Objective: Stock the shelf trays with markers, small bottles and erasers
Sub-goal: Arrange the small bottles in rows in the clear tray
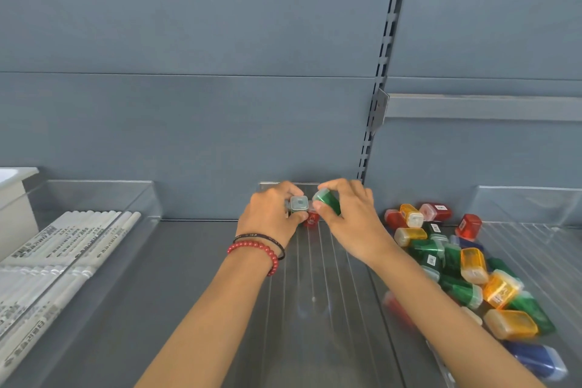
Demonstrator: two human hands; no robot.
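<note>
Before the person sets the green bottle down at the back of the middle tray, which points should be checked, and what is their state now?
1. The right hand grips the green bottle: ok.
2. The green bottle is upright: not ok, it is tilted.
3. The left hand holds the capped bottle at the tray's back: ok.
4. The red bottle between the hands stands upright: ok.
5. The middle tray has bare floor in front of the hands: ok.
6. Colour of the capped bottle's body: cannot tell, fingers hide it.
</note>
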